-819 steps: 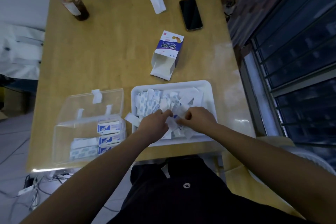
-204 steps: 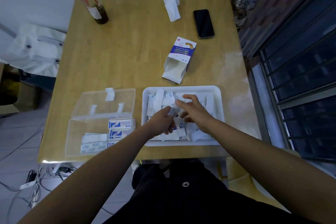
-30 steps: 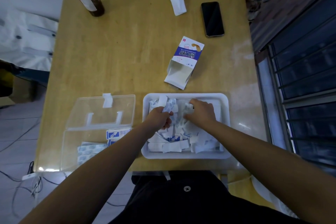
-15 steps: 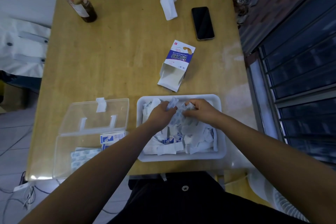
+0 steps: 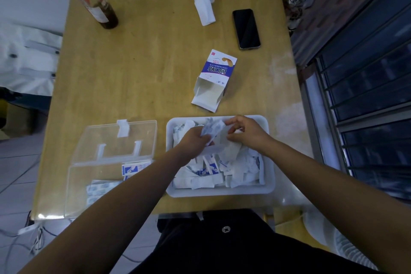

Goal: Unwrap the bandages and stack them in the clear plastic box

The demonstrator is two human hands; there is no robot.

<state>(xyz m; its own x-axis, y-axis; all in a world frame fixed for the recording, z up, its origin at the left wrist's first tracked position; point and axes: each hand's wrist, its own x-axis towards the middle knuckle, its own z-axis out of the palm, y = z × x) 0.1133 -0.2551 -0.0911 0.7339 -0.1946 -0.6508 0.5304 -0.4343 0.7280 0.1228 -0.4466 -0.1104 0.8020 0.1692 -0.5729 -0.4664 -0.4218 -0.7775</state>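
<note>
Since half a second ago the two hands have drawn a little apart over the far end of the white tray (image 5: 222, 192), and the wrapped bandage (image 5: 213, 128) between them has come up off the heap of torn paper. The left hand (image 5: 194, 141) has its fingers curled round the wrapper's near, lower end. The right hand (image 5: 248, 133) has thumb and forefinger closed at the far upper corner, apparently nipping a flap, though blur hides the exact hold.

The wrapper's long axis runs slantwise from the left hand up and away toward the right thumb, so I'd judge the peel must go along that line, the hands pulling in opposite directions.

The clear plastic box (image 5: 73, 187) stands just left of the tray, lid thrown back, with a few bandages (image 5: 100, 186) already lying flat inside. It lies on the left hand's side, so that hand is the nearer one to carry the strip across once it is bare.
</note>
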